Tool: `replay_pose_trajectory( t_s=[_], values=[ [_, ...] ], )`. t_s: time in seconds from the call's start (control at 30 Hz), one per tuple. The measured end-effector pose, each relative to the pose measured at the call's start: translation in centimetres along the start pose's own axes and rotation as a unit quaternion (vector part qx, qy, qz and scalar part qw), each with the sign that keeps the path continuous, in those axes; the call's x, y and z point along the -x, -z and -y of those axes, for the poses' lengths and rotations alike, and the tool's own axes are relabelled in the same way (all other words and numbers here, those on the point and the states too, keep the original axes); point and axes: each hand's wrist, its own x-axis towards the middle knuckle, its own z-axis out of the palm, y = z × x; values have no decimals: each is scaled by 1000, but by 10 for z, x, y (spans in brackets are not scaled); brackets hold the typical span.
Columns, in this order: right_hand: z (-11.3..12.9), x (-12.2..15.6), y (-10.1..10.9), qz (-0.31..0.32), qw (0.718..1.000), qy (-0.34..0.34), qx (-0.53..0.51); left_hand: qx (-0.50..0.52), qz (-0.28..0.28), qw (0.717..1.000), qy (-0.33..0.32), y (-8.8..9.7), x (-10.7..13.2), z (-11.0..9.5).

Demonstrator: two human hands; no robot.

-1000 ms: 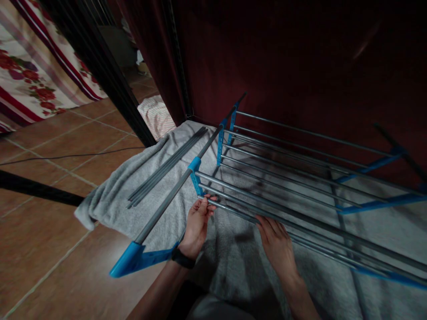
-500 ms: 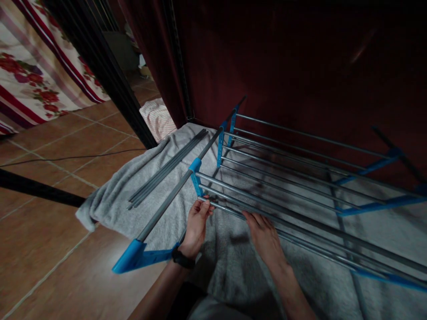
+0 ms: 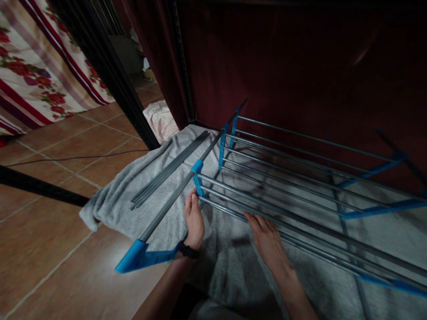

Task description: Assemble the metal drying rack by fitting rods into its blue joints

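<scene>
A grey-and-blue metal rod rack point(image 3: 300, 186) lies on a grey towel point(image 3: 113, 200) on the floor. My left hand point(image 3: 194, 218), a dark watch on its wrist, rests with fingers pressed together at the blue connector point(image 3: 197, 174) where the nearest grey rod point(image 3: 233, 213) meets the side pole. My right hand point(image 3: 267, 238) is curled over that same rod further right, fingers wrapped on it. A blue corner foot point(image 3: 133, 257) sits at the near end of the side pole.
A bundle of loose grey rods point(image 3: 170, 169) lies on the towel to the left. A dark red wall point(image 3: 283, 66) stands behind the rack. A black frame point(image 3: 110, 75), a thin cable point(image 3: 66, 158), brown tiles and a floral cloth point(image 3: 33, 75) are at left.
My left hand let go of the rod's end and moved up to the blue connector. My right hand slid left along the rod. The view shifted slightly.
</scene>
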Motion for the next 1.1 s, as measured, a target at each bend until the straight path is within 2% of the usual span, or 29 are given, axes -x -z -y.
replay_pose_trajectory(
  t_s=[0.17,0.47,0.7,0.97,1.1],
  values=[
    [0,0,2,2,1000,4,6,33,1,999,11,-14,-21,10],
    [1,-2,4,-3,1000,6,4,-3,42,999,30,-29,-34,-6],
    [1,-2,5,4,1000,5,1,-16,13,999,45,-31,-37,-6],
    [4,-6,10,20,1000,3,10,-47,-42,997,36,-33,-36,-1],
    [4,-6,12,28,999,0,16,-49,-51,997,22,-33,-37,3]
  ],
)
